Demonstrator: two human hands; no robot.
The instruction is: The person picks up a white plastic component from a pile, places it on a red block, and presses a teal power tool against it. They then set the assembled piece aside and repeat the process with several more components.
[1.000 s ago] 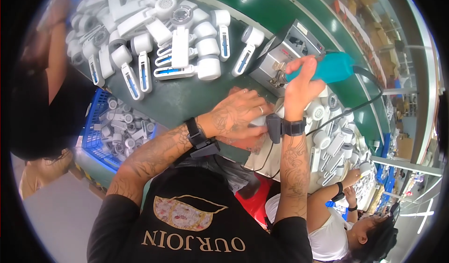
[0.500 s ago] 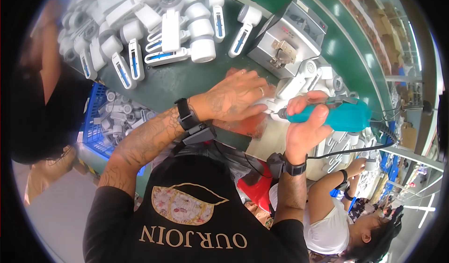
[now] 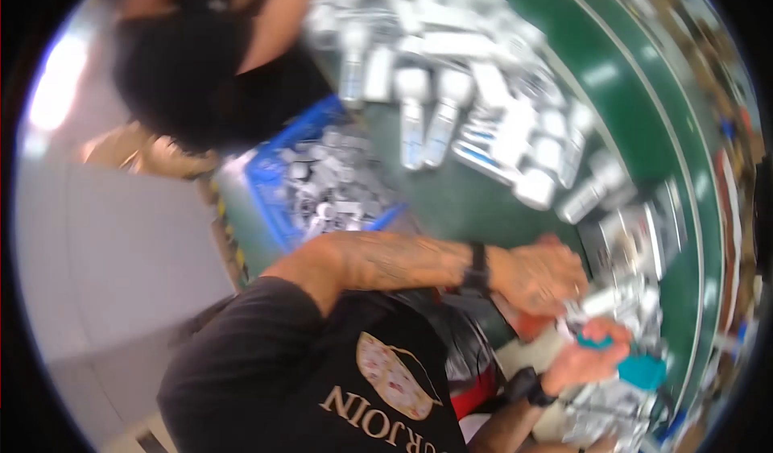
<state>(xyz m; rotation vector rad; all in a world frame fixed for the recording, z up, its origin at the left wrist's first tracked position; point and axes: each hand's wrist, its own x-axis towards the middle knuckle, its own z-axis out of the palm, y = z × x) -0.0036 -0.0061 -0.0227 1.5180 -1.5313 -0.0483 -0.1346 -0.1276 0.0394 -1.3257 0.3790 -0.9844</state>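
My right hand [image 3: 588, 360] is wrapped round a teal electric screwdriver [image 3: 642, 372], whose tip end points left toward my other hand. My left hand [image 3: 539, 280] rests low over the bench with its fingers curled on a small white plastic part [image 3: 570, 318], mostly hidden and blurred. Under that hand, a reddish pad [image 3: 527, 326] shows at its edge. Just beyond both hands stands a silver-grey box-shaped machine [image 3: 636, 239]. White plastic pieces [image 3: 624, 300] lie heaped beside the machine and the screwdriver.
Many white round-headed units with handles, some with blue strips [image 3: 412, 119], cover the far part of the green bench [image 3: 459, 203]. A blue crate [image 3: 274, 203] full of white and grey parts stands left. Another person in black [image 3: 185, 74] is at the far left.
The whole view has swung left, so the hands and machine now appear farther right and the crate nearer the middle. My hands keep the screwdriver and white part close together.
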